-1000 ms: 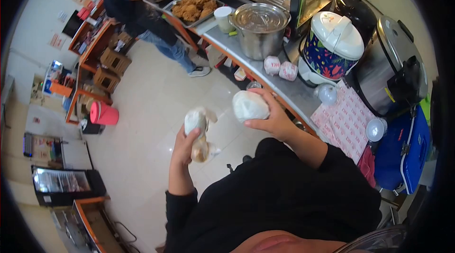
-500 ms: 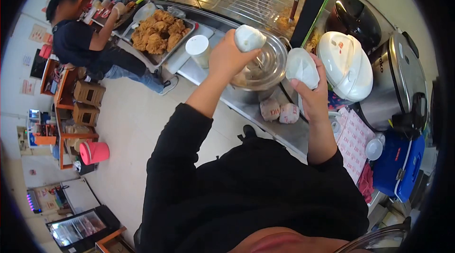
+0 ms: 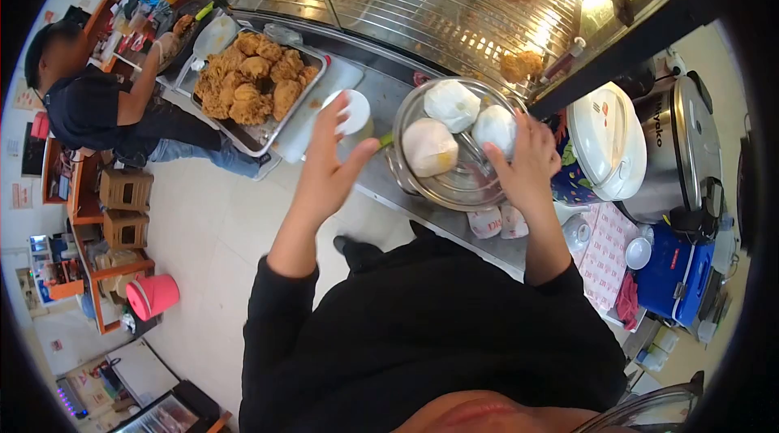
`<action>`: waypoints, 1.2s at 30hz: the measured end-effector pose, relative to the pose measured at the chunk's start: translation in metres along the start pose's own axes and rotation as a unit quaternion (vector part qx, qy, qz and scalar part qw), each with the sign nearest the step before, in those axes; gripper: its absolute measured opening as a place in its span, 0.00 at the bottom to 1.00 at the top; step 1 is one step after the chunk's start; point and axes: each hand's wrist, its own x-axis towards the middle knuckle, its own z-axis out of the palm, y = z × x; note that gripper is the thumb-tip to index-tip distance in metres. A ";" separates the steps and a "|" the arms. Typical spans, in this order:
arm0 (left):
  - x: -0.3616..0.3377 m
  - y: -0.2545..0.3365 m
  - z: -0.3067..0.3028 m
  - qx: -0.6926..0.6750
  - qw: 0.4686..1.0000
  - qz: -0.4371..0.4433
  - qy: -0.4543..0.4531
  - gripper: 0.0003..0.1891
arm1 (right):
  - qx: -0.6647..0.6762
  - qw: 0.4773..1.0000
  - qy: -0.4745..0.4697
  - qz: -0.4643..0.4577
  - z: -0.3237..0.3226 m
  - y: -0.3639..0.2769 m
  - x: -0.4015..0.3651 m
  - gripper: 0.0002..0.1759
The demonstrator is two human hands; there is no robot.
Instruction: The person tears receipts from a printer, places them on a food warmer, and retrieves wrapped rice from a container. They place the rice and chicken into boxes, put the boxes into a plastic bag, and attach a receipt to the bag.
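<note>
A round steel pot lid (image 3: 465, 195) bears three white paper-wrapped bundles: one at the top (image 3: 452, 106), one at the lower left (image 3: 430, 146) and one at the right (image 3: 493, 129). The fingers of my right hand (image 3: 523, 161) are spread at the right bundle and the lid's edge. My left hand (image 3: 329, 165) is empty, fingers apart, left of the lid. Beside its fingertips stands a white-lidded tub (image 3: 349, 112). Two wrapped bundles with red print (image 3: 485, 223) lie below the lid, partly hidden by it.
A tray of fried chicken (image 3: 264, 137) is at the left, under a lit glass display case (image 3: 389, 19). At the far left a person (image 3: 89, 112) works at a counter. A white-lidded container (image 3: 604, 137), a large steel cooker (image 3: 682, 137) and a blue cooler (image 3: 669, 275) stand at the right.
Both hands have let go of the wrapped bundles they held, and three bundles now rest on the lid. My left hand has moved left and down. The view has shifted slightly.
</note>
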 end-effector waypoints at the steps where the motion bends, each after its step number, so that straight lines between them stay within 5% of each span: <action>1: -0.016 -0.018 -0.022 -0.019 0.999 -0.026 0.022 0.32 | -0.002 0.998 0.055 -0.002 -0.004 -0.011 -0.002 0.43; 4: -0.066 -0.083 -0.088 -0.074 0.991 -0.088 0.073 0.27 | 0.048 0.970 0.234 -0.053 -0.028 -0.072 0.001 0.39; 8: -0.136 -0.124 -0.165 -0.110 0.980 -0.140 0.092 0.24 | 0.279 0.870 0.324 -0.244 0.013 -0.187 -0.017 0.30; 14: -0.241 -0.137 -0.314 -0.090 0.974 -0.188 0.090 0.21 | 0.500 0.795 0.110 -0.326 0.116 -0.436 -0.056 0.23; 18: -0.281 -0.183 -0.416 -0.111 0.958 -0.216 0.151 0.20 | 0.455 0.760 0.016 -0.464 0.166 -0.560 -0.075 0.21; 23: -0.295 -0.247 -0.531 -0.157 0.948 -0.214 0.175 0.19 | 0.476 0.741 -0.063 -0.469 0.232 -0.684 -0.053 0.18; 30: -0.328 -0.346 -0.707 -0.092 0.899 -0.284 0.321 0.13 | 0.538 0.680 -0.220 -0.447 0.344 -0.910 0.016 0.08; 36: -0.380 -0.386 -0.830 -0.085 0.784 -0.353 0.503 0.15 | 0.516 0.492 -0.296 -0.636 0.407 -1.140 0.021 0.06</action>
